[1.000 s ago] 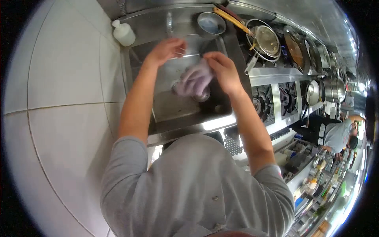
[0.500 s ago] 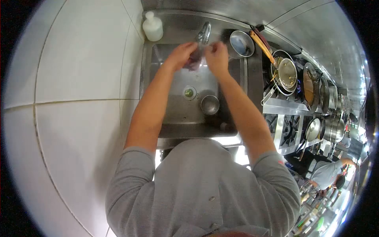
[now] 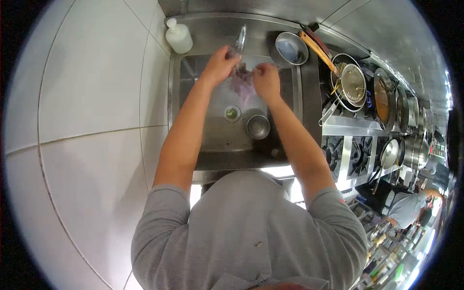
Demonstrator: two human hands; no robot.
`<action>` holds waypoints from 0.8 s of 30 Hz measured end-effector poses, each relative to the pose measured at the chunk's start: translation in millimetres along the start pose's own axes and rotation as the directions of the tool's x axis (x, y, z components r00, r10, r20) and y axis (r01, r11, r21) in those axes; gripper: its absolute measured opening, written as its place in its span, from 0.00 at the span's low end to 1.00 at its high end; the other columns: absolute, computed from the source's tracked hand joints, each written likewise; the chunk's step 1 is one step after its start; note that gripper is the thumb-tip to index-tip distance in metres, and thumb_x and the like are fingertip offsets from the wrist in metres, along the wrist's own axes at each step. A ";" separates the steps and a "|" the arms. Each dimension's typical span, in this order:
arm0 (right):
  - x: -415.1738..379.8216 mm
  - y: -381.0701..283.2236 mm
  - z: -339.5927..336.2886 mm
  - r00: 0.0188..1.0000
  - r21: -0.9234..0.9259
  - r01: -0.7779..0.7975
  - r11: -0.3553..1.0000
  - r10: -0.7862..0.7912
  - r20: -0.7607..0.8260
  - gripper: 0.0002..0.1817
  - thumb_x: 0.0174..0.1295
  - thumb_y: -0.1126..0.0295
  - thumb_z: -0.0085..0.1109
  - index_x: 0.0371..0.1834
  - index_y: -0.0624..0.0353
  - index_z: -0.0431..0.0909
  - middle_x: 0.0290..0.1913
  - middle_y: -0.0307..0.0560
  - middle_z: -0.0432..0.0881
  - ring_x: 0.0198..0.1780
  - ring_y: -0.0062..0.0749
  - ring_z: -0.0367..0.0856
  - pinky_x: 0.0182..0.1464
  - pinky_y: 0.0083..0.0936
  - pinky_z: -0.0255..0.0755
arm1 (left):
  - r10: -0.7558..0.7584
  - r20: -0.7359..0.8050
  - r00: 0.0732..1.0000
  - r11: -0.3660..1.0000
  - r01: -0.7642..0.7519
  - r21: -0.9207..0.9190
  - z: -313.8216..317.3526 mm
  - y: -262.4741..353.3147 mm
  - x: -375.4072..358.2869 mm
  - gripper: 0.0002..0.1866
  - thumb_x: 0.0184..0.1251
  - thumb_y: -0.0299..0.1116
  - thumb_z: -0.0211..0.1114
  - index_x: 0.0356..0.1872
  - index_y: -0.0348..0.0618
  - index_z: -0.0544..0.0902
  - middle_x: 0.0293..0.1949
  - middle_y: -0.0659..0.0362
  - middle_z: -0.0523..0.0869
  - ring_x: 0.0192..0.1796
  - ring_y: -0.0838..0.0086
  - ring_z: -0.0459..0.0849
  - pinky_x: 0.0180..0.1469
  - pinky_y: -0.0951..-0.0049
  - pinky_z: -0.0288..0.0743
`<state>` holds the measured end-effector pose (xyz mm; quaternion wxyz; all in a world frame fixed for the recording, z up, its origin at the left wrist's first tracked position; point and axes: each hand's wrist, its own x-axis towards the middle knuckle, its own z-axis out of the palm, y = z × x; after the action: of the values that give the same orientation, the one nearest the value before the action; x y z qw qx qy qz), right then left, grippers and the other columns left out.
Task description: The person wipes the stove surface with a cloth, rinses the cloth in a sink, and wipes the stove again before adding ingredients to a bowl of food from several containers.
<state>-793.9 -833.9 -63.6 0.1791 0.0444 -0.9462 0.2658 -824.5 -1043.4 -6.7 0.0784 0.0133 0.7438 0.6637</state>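
Note:
I stand at a steel sink (image 3: pixel 211 145) and hold a pale purple cloth (image 3: pixel 242 83) stretched between both hands. My left hand (image 3: pixel 221 63) grips its left end just below the tap (image 3: pixel 239 38). My right hand (image 3: pixel 266 79) grips its right end, and the cloth hangs down between them over the basin. A small steel cup (image 3: pixel 257 127) sits in the basin beside the drain (image 3: pixel 232 113).
A white soap bottle (image 3: pixel 178 36) stands at the sink's far left corner. A steel bowl (image 3: pixel 291 48) sits right of the tap. Pans and strainers (image 3: pixel 353 84) line the burners to the right. Another person (image 3: pixel 406 208) bends at lower right. White tiled wall on the left.
The cloth was lifted from the basin floor up to the tap, bunched between both hands, and now hangs spread out as my hands have moved slightly apart.

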 end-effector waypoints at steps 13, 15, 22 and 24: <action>54.5 -80.3 7.2 0.782 0.621 -0.620 0.480 0.307 0.543 0.10 0.73 0.70 0.59 0.45 0.67 0.84 0.36 0.48 0.87 0.37 0.39 0.88 0.36 0.43 0.79 | -0.148 0.016 0.989 0.971 0.149 -0.185 -14.5 -40.2 -51.2 0.14 0.81 0.38 0.64 0.52 0.37 0.87 0.38 0.58 0.88 0.38 0.71 0.85 0.42 0.68 0.78; 56.7 -91.2 4.5 0.788 0.590 -0.606 0.534 0.298 0.539 0.11 0.73 0.69 0.58 0.47 0.66 0.84 0.36 0.52 0.88 0.37 0.43 0.88 0.37 0.44 0.78 | -0.260 -0.061 0.964 0.894 0.217 -0.393 -17.8 -69.3 -48.3 0.14 0.81 0.38 0.64 0.54 0.37 0.86 0.38 0.59 0.88 0.37 0.76 0.83 0.39 0.71 0.77; 33.9 -116.0 -3.6 0.901 0.428 -0.033 0.903 -0.159 0.404 0.15 0.77 0.63 0.55 0.56 0.60 0.85 0.50 0.56 0.90 0.52 0.51 0.88 0.55 0.41 0.79 | 0.012 -0.026 1.000 0.891 -0.022 -0.453 25.5 -142.0 12.0 0.11 0.78 0.35 0.66 0.53 0.41 0.85 0.39 0.60 0.88 0.44 0.68 0.86 0.49 0.63 0.82; 16.1 -125.3 -22.8 0.866 0.426 0.039 0.904 -0.244 0.437 0.16 0.77 0.63 0.52 0.57 0.58 0.84 0.50 0.58 0.89 0.53 0.57 0.87 0.56 0.47 0.79 | 0.233 -0.075 0.970 0.807 -0.235 -0.542 51.1 -182.0 34.4 0.10 0.80 0.35 0.65 0.54 0.42 0.85 0.42 0.60 0.88 0.46 0.65 0.85 0.52 0.60 0.82</action>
<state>-779.2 -928.9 21.3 -0.0550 0.2157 -0.8791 0.4214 -836.2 -1010.4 -195.7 -0.0050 0.0804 0.5162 0.8527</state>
